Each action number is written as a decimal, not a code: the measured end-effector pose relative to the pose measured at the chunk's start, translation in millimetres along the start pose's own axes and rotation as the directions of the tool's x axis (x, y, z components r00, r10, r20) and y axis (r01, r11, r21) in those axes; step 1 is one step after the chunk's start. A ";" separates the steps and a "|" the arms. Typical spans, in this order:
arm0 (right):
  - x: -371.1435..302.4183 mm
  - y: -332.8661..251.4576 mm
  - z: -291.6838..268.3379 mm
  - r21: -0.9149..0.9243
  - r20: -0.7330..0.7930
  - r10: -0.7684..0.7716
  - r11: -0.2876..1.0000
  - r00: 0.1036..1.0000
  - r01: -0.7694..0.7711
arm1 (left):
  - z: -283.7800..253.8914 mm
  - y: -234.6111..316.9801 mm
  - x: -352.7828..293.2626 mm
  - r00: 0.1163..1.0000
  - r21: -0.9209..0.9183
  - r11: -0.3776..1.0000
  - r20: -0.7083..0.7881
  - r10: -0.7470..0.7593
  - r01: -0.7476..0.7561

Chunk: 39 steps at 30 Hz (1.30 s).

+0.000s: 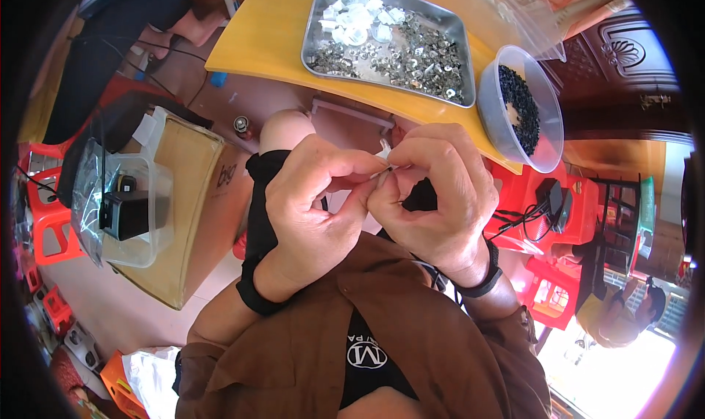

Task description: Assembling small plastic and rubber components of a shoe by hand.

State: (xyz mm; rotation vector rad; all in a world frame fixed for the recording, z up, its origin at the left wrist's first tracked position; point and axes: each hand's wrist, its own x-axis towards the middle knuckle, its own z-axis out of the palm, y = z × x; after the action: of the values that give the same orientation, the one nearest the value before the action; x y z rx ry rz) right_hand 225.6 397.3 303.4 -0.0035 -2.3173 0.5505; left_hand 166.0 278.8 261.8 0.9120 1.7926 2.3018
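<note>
My left hand (pixel 314 199) and my right hand (pixel 439 191) meet in front of my chest, just short of the table. Both are closed in a pinch, thumbs and forefingers pressed together at the tips. Between them is a small white piece (pixel 385 149), with a thin dark bit showing at the fingertips; its exact kind is too small to make out. Beyond my hands a metal tray (pixel 308 22) holds see-through plastic parts (pixel 355 33) and a spread of small metal parts (pixel 429 55). Right of it, a plastic bowl (pixel 549 99) contains small black pieces (pixel 518 103).
The yellow table (pixel 253 33) ends just beyond my hands. At left, a cardboard box (pixel 194 221) carries a see-through tub (pixel 158 232) with a black device (pixel 125 215). Red stools (pixel 551 290) stand at right, one bearing a black cable. Other people are at far left and lower right.
</note>
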 end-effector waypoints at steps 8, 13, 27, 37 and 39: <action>-4.7 -2.5 -1.4 0.006 0.052 0.100 0.995 0.994 -0.101 | -2.0 -0.6 -0.7 0.998 0.046 0.999 0.061 0.004 -0.007; -6.6 0.7 -2.5 0.056 0.043 0.122 0.991 0.992 -0.124 | 0.4 -3.3 0.2 0.997 -0.042 0.998 0.069 -0.039 0.042; -8.1 11.5 -6.9 0.143 0.051 0.109 0.983 0.993 -0.115 | 1.5 -3.1 -1.3 0.979 -0.269 0.949 0.163 -0.123 0.164; -11.4 0.3 -12.2 0.675 0.323 0.549 0.437 0.771 -0.595 | 0.0 -1.4 -1.6 0.960 -0.379 0.886 0.180 -0.214 0.268; -13.0 2.3 -12.1 0.693 0.343 0.514 0.427 0.786 -0.581 | 1.9 -0.6 -2.6 0.964 -0.370 0.892 0.160 -0.214 0.259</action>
State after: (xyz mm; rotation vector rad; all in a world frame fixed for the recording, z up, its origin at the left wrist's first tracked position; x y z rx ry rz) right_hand 242.8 402.0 301.5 -0.3563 -1.9063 1.9100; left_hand 168.9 279.6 260.5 0.6981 1.2516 2.2721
